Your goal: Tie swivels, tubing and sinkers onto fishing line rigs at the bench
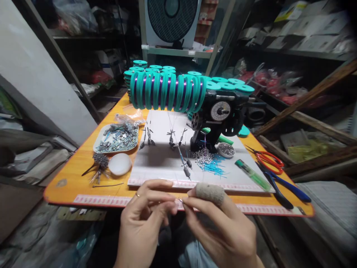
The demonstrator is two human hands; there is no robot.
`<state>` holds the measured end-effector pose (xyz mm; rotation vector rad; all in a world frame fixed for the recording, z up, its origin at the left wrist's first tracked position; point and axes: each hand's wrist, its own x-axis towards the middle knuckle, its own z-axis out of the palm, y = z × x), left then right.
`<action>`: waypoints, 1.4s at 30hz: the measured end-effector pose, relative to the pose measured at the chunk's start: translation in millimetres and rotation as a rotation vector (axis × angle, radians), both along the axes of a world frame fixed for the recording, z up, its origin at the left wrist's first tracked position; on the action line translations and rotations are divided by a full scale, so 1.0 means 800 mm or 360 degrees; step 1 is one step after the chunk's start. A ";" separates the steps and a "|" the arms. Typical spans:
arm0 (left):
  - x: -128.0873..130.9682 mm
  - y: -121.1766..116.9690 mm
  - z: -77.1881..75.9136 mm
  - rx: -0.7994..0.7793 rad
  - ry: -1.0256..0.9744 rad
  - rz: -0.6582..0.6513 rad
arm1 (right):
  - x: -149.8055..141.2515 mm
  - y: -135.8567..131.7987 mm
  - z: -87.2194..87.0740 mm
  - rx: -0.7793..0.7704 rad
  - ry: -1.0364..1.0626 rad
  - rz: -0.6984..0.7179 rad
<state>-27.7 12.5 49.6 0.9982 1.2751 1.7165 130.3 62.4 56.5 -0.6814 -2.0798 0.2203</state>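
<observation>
Near the front edge of the table, my left hand (147, 216) is closed, thumb and fingers pinched together; whatever lies between them is too small to name. My right hand (220, 219), with a grey cloth sleeve (209, 193) on one finger, pinches a tiny shiny metal piece (180, 200) close to the left fingertips. Above the hands, dark weights (186, 172) hang on thin lines, one with a blue tube (182, 155). Those lines come down from a row of teal spools (167, 91) wound with purple thread. White beads (203, 157) and blue tube pieces (216, 166) lie beyond my right hand.
At left stand a tray (96, 147) of small metal parts and a white round dish (119, 164). On the right lie orange-handled scissors (275, 162), blue-handled pliers (290, 186) and a green cutter (252, 175). A black machine with a dial (220, 111) carries the spools.
</observation>
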 end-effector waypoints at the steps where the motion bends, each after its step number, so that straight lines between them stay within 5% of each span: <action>1: -0.002 -0.003 -0.001 0.0018 -0.0065 -0.0015 | -0.001 0.001 0.000 -0.0021 0.0022 -0.0015; 4: -0.009 -0.011 0.001 0.0093 -0.0106 -0.0181 | -0.002 0.002 0.001 -0.0050 0.0050 -0.0024; 6: -0.015 -0.013 0.004 0.0145 0.0187 -0.0180 | -0.003 0.001 0.001 -0.0065 0.0061 -0.0019; 12: -0.032 -0.012 0.004 0.0471 0.1492 -0.0023 | -0.005 -0.002 -0.004 -0.0082 0.0080 0.0034; 19: -0.036 -0.028 0.002 0.0650 0.1928 0.0280 | -0.004 0.001 -0.003 -0.0098 0.0077 0.0045; 22: -0.029 -0.026 0.003 0.0684 0.1871 0.0450 | 0.000 0.001 -0.001 -0.0073 0.0030 0.0109; 29: -0.012 -0.012 -0.011 0.0661 0.1323 0.0344 | 0.007 0.001 -0.002 -0.0019 0.0029 0.0077; 37: -0.010 -0.016 -0.016 0.0667 0.1198 0.0364 | 0.007 -0.001 -0.003 0.0020 0.0026 0.0092; 39: -0.011 -0.014 -0.014 0.0591 0.0945 0.0300 | 0.008 0.000 -0.001 0.0011 0.0033 0.0121; 42: -0.009 -0.009 -0.011 0.0196 0.0146 -0.0032 | 0.007 0.005 0.005 -0.0065 0.0086 0.0215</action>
